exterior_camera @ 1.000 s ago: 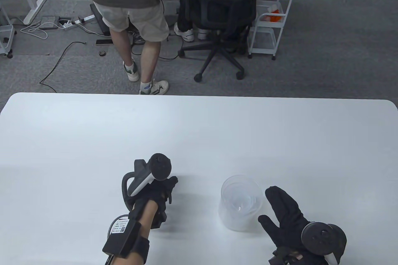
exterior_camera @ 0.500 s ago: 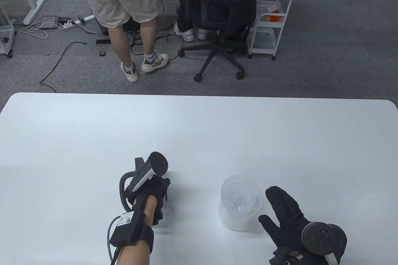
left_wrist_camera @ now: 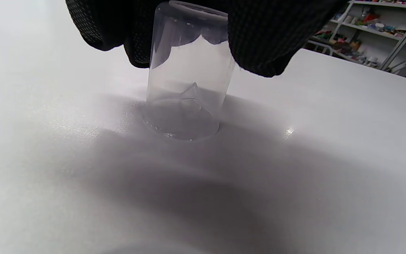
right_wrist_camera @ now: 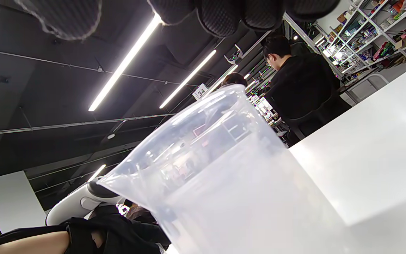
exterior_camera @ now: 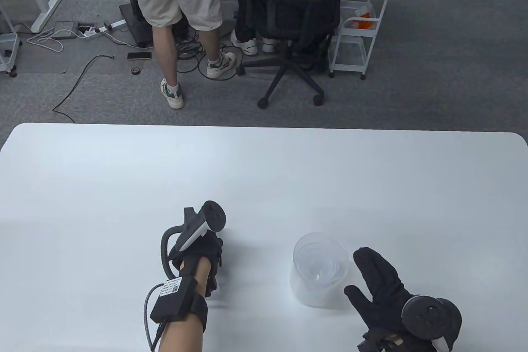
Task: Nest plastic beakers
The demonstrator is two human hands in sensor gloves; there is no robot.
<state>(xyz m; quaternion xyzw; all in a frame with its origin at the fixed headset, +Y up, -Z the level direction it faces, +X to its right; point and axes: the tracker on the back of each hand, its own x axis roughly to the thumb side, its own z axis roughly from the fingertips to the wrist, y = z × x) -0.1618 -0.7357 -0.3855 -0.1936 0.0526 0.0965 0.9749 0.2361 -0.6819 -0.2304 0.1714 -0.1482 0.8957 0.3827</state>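
Left hand fingers gripping a small clear beaker standing on the white table, right hand fingers spread open beside the large beaker

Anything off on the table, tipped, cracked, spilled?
Nothing stands out. The large beaker stands upright with smaller ones nested inside, beside the open right hand. The left hand grips a small beaker upright on the table. No spill or crack visible.

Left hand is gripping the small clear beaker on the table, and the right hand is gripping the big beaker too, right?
Not quite. The right hand is open beside the big beaker, not gripping it, as the table view shows. The left hand does grip the small clear beaker.
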